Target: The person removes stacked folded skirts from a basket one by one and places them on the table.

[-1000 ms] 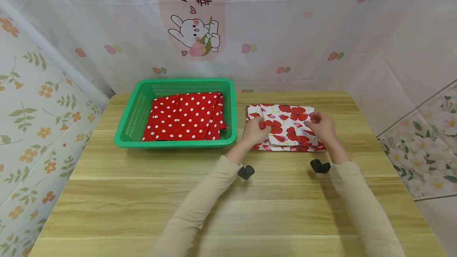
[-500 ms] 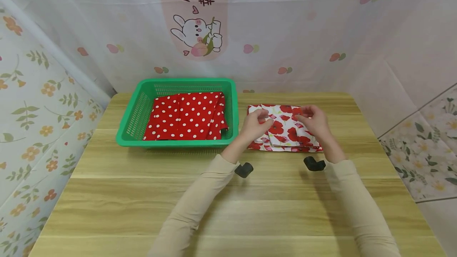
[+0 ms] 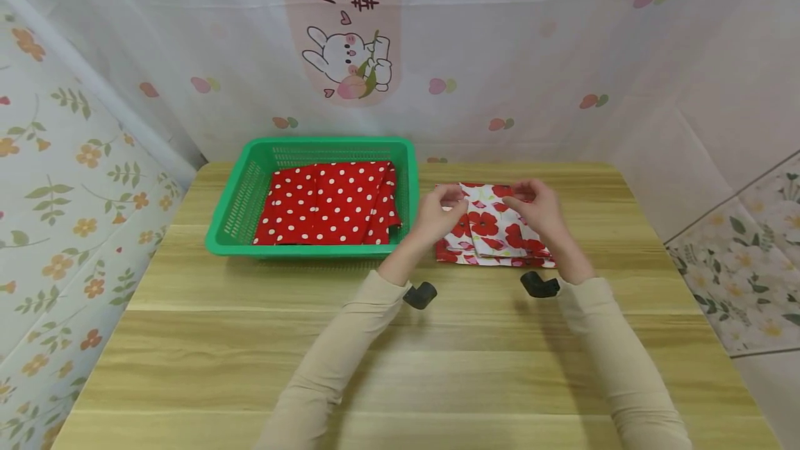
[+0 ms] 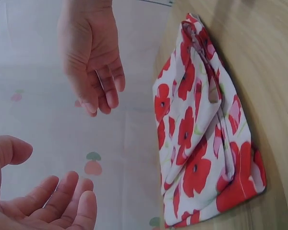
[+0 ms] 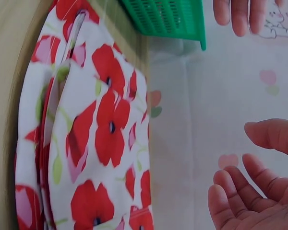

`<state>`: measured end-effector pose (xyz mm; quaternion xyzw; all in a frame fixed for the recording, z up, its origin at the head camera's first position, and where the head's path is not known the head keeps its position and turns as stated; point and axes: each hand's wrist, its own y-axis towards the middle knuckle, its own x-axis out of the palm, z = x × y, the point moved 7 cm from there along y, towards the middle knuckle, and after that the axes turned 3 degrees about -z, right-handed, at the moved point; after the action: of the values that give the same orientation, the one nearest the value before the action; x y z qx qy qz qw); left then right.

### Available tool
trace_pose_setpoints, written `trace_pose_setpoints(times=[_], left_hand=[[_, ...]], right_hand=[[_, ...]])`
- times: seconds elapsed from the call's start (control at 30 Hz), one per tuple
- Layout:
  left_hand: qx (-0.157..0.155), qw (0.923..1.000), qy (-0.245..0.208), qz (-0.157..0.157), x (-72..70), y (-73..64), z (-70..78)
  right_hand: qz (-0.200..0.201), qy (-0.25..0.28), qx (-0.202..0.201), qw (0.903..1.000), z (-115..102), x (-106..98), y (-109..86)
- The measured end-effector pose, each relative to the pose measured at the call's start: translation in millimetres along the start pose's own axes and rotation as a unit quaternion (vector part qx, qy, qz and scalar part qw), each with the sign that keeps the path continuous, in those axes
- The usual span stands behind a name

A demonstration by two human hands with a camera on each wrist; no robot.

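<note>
A folded white cloth (image 3: pixel 490 229) printed with red poppies lies in several layers on the table, right of the basket. Above its left part is my left hand (image 3: pixel 435 219), fingers loosely bent and holding nothing. My right hand (image 3: pixel 545 212) hovers over the cloth's right part, likewise with nothing in its grasp. In the left wrist view a gap shows between both hands and the cloth (image 4: pixel 194 143), whose folds bulge at one end. From the right wrist, the stacked edges of the cloth (image 5: pixel 105 124) show, and the right hand's fingers (image 5: pixel 233 189) are apart from it.
A green plastic basket (image 3: pixel 412 228) stands left of the cloth, with a folded red polka-dot cloth (image 3: pixel 337 203) in it. Black wrist-mounted pieces (image 3: pixel 420 295) hang under both wrists. A printed curtain (image 3: pixel 500 54) rises behind the wooden table (image 3: pixel 437 367).
Both hands have lifted off the poppy cloth. The right hand has moved left and away from the cloth's right edge, closer to the left hand. The basket stays put.
</note>
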<state>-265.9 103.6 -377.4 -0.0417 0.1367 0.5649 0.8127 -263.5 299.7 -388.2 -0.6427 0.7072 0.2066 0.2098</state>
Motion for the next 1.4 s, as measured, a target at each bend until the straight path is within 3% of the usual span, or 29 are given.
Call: trace_pose_setpoints(times=[0.17,0.43,0.87,1.4], left_hand=[[-0.017,0.9997,-0.013,0.011,-11.7,-0.9,-4.1],[-0.022,0.9989,-0.024,0.034,-30.8,-4.2,-9.1],[-0.017,0.9967,0.005,0.079,-65.0,-9.3,-14.8],[-0.051,0.9925,-0.004,0.112,-104.5,-21.0,-29.7]], right_hand=[[-0.015,-0.002,0.003,0.9999,-8.5,8.4,1.8],[-0.028,0.027,-0.028,0.9989,-29.4,23.6,4.5],[-0.049,0.036,-0.053,0.9967,-61.3,52.9,10.7],[-0.072,0.047,-0.089,0.9923,-90.4,78.7,9.4]])
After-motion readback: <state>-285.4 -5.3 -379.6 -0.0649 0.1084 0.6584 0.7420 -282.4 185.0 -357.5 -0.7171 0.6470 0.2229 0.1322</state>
